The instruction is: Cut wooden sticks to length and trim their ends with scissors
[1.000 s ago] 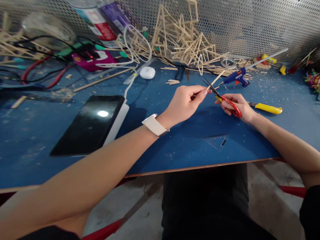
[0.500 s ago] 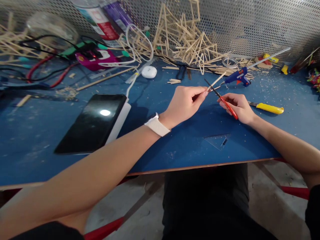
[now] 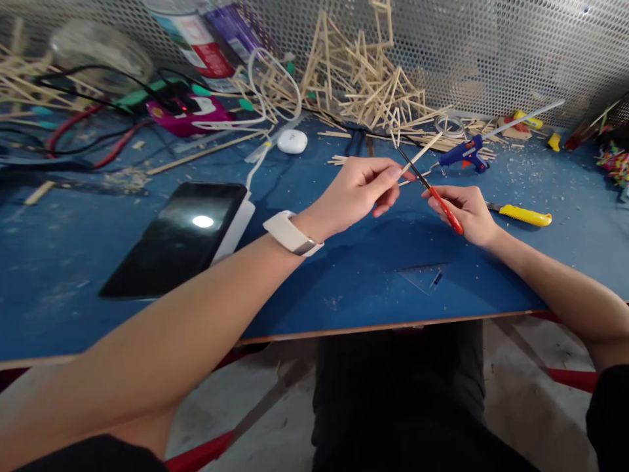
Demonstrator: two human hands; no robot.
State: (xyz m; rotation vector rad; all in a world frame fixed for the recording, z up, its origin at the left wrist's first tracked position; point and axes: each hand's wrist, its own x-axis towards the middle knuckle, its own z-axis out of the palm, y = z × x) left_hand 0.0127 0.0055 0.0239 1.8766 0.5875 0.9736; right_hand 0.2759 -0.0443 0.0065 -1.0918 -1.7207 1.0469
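Note:
Between the thumb and fingers of my left hand (image 3: 366, 190) is a thin wooden stick (image 3: 426, 152), its free end angled up to the right. The other left fingers are loosely curled. My right hand (image 3: 469, 211) grips the red handle of a slim needle file (image 3: 446, 211). The file's dark, narrow shaft points up-left and crosses the stick close to my left fingertips; whether they touch I cannot tell. Beyond the hands, a blue glue gun (image 3: 462, 156) lies on the table, and a yellow utility knife (image 3: 525, 215) rests right of my right hand.
A clear set square (image 3: 423, 276) lies near the front edge of the blue table (image 3: 314, 288). At the left are a black tablet (image 3: 171, 242), a white earbud case (image 3: 292, 141) and a purple power strip (image 3: 189, 117) with cables. Stick structures (image 3: 363, 85) are heaped along the perforated metal screen (image 3: 491, 52).
My left wrist has turned, and its fingers have shifted on the stick, the lower ones loosening. The hand sits slightly further left. My right hand keeps its hold on the file.

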